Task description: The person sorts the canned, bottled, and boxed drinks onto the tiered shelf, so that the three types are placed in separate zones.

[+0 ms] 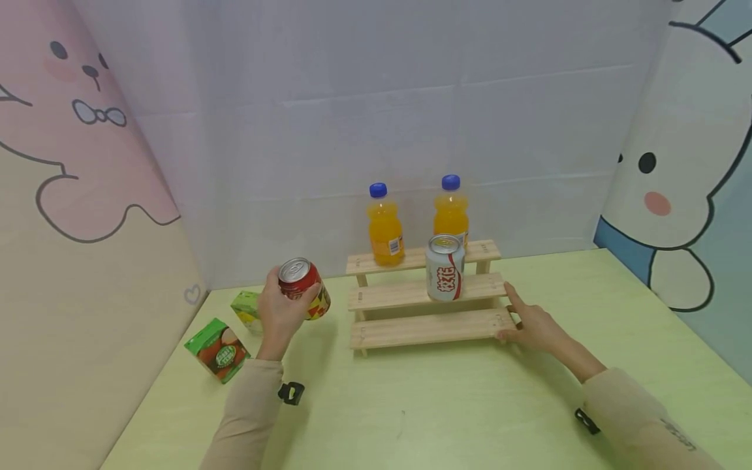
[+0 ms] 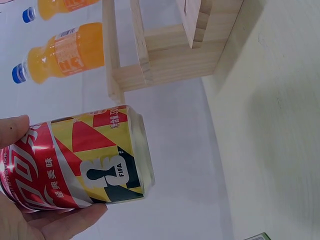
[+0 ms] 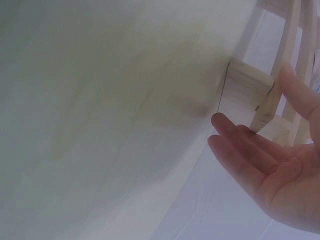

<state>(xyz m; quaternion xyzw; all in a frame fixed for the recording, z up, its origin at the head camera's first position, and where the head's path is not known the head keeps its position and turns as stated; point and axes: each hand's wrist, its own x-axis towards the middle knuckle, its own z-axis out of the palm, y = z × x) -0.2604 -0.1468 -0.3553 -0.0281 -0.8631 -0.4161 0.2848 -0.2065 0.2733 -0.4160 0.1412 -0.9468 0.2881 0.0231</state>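
My left hand point(image 1: 282, 313) holds a red soda can point(image 1: 299, 281) above the table, left of the wooden step rack point(image 1: 423, 329). In the left wrist view the can point(image 2: 80, 160) lies sideways across the picture, its yellow, red and black checks and FIFA mark showing, with fingers and thumb around it. My right hand point(image 1: 537, 326) grips the rack's right end. The right wrist view shows its thumb against a plank point(image 3: 272, 102) and its fingers point(image 3: 240, 150) on the other side. A white soda can point(image 1: 444, 271) stands upright on the middle step.
Two orange drink bottles with blue caps, a left bottle point(image 1: 385, 232) and a right bottle point(image 1: 451, 212), stand on the top step. A green juice carton point(image 1: 220, 350) and a yellow-green carton point(image 1: 247, 307) are at the table's left. A pale curtain point(image 1: 329, 130) hangs behind.
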